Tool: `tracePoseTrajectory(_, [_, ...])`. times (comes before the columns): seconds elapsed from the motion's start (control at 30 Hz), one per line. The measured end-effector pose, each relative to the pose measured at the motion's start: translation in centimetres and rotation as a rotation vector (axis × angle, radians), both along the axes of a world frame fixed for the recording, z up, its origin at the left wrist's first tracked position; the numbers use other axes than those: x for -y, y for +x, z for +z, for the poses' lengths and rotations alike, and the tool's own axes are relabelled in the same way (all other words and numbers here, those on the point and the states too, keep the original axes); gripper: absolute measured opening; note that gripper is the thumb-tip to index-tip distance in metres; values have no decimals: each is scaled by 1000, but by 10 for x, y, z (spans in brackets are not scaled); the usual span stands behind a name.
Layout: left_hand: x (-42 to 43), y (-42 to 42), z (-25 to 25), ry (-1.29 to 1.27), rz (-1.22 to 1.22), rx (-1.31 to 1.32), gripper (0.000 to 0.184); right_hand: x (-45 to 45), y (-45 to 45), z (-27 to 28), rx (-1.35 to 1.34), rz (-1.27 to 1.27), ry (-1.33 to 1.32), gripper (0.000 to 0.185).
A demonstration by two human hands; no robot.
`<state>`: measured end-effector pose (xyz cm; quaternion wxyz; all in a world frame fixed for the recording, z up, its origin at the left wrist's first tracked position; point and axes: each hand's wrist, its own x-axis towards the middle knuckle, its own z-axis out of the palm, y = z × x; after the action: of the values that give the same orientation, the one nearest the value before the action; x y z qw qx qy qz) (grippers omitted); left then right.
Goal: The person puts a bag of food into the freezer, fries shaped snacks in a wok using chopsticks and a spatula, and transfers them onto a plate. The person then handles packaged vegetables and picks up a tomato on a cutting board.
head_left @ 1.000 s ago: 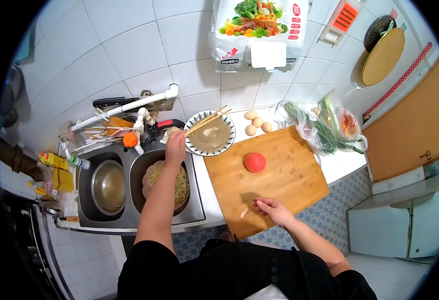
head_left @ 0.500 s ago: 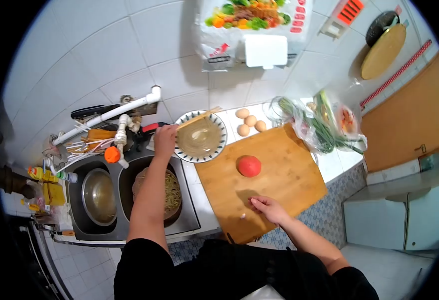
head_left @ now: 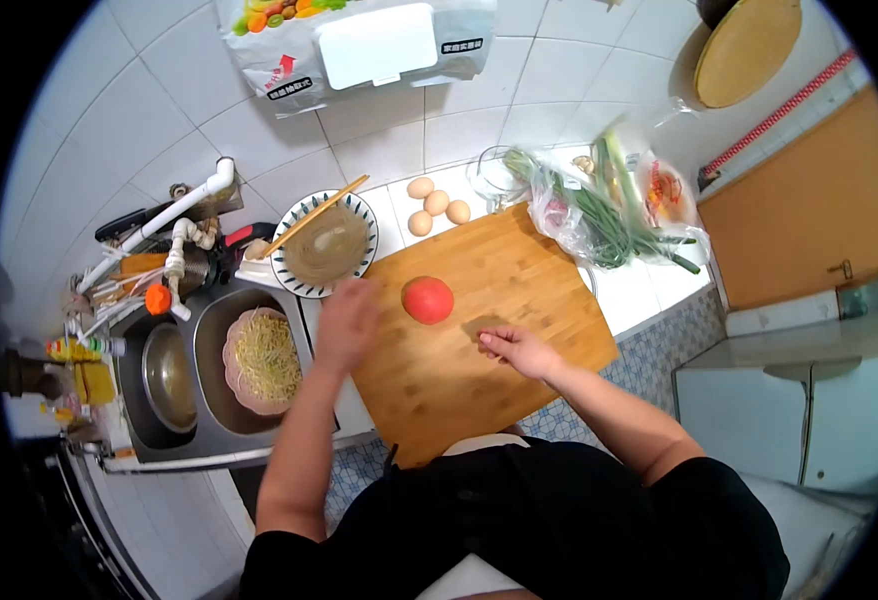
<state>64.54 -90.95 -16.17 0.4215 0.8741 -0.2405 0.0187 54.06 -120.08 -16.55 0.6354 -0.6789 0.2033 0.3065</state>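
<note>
My left hand (head_left: pixel 349 325) is over the left edge of the wooden cutting board (head_left: pixel 499 400), just below the patterned bowl; motion smears its fingers. A pair of chopsticks (head_left: pixel 314 215) lies across that bowl (head_left: pixel 364 265), which holds a cloudy liquid. My right hand (head_left: pixel 521 352) is over the middle of the board with thumb and fingertips pinched together. Whatever is between them, if anything, is too small to make out. A whole red tomato (head_left: pixel 428 300) sits on the board between my two hands, touched by neither.
Several brown eggs (head_left: pixel 437 203) lie on the tiled counter behind the board. Plastic bags with green onions (head_left: pixel 609 220) stand at the back right. Left is a double sink (head_left: pixel 214 400) holding a pink basin (head_left: pixel 231 365) of bean sprouts and a metal bowl (head_left: pixel 164 385).
My left hand has left the chopsticks at the bowl's edge and moved right and toward me, over the board. The view has shifted. My right hand stays pinched, closer to the tomato's level.
</note>
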Motion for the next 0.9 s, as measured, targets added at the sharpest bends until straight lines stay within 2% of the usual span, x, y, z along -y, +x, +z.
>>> tracePoseTrajectory(0.07, [52,-23,-6,149,-27,-80,52,18,16,-3,11,48,23,42])
tracePoseTrajectory(0.17, [103,-33,-14,476,124,-120,70,35,31,-4,81,102,33,41])
tracePoseTrajectory(0.27, [117,-31,-27,523,164,-162,71,48,45,12,127,163,28,40])
tracePoseTrajectory(0.37, [107,-33,-38,186,348,-286,61,54,47,10,122,187,62,39])
tracePoseTrajectory(0.47, [74,-44,-19,-1130,435,-1162,55,50,55,6,125,193,85,38])
tracePoseTrajectory(0.57, [36,-67,17,-1411,341,-1237,64,25,63,-4,154,199,149,37])
tracePoseTrajectory(0.67, [-2,-78,38,-1453,385,-1235,71,-16,69,0,217,204,226,36])
tracePoseTrajectory(0.7, [-18,-81,32,-1433,309,-1219,69,-30,70,3,226,202,223,36])
tracePoseTrajectory(0.77, [-40,-82,31,-1335,389,-1211,69,-54,72,6,257,179,152,35])
tracePoseTrajectory(0.8, [-47,-79,26,-1277,393,-1231,69,-67,71,8,273,159,82,35])
tracePoseTrajectory(0.83, [-58,-76,15,-1168,274,-1238,59,-75,68,8,281,110,76,36])
tracePoseTrajectory(0.9, [-63,-66,10,-840,328,-1077,53,-99,58,2,294,-13,91,37])
